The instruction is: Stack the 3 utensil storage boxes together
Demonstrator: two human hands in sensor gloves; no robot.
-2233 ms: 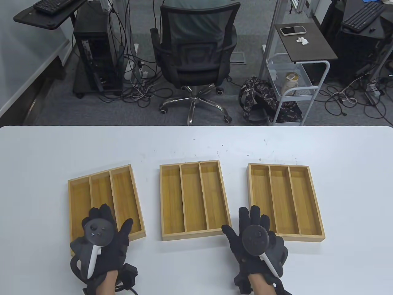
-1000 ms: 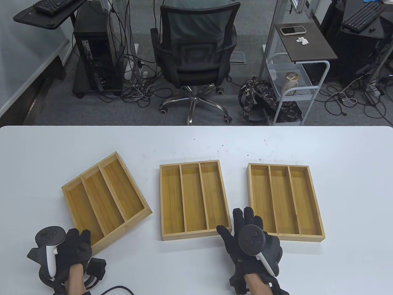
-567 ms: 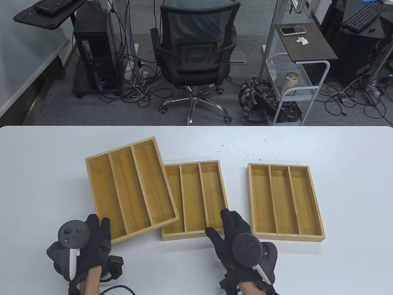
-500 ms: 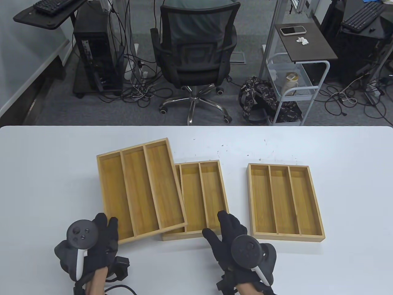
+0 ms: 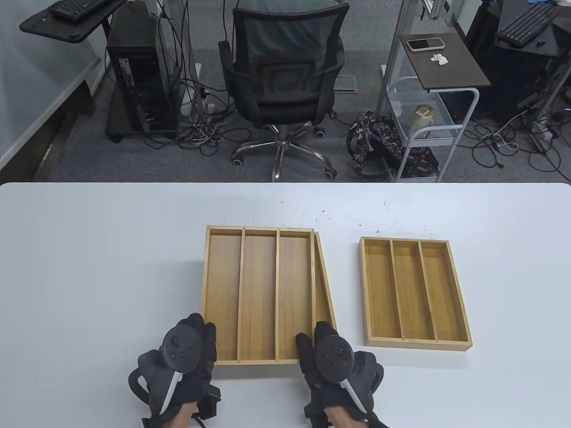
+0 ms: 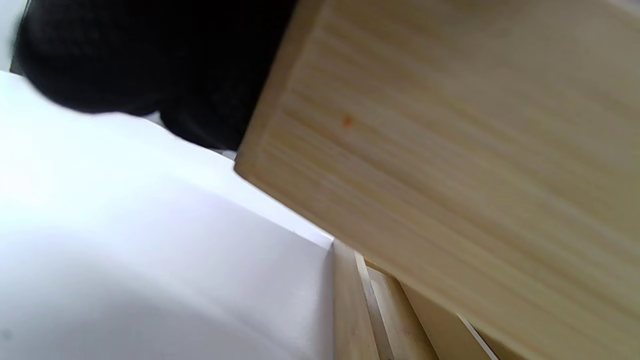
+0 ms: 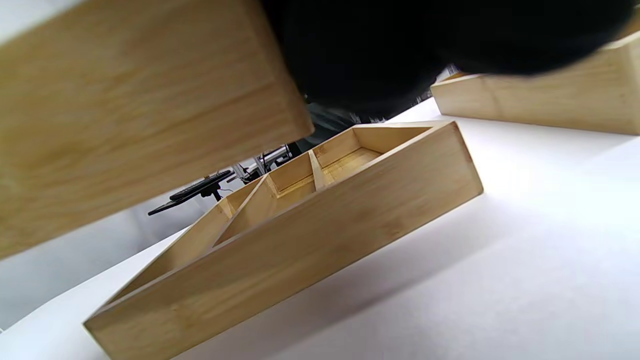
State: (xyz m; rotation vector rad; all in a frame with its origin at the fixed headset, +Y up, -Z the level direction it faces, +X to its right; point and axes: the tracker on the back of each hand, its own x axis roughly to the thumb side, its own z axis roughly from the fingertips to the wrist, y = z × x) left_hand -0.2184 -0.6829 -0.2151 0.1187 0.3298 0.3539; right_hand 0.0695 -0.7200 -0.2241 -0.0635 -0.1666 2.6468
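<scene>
My left hand [image 5: 180, 356] grips the near left corner of the lifted box [image 5: 258, 292], and my right hand [image 5: 332, 356] grips its near right corner. From the right wrist view I see this box held in the air, clear of the middle box [image 7: 300, 225] that lies on the white table [image 5: 89, 267] under it. From above, the lifted box covers most of the middle box [image 5: 324, 276]; only a strip along its right side shows. The third box [image 5: 415, 292] lies flat on the table to the right, apart from the other two. Beyond the table stand an office chair [image 5: 281, 84] and a white cart [image 5: 428, 120].
</scene>
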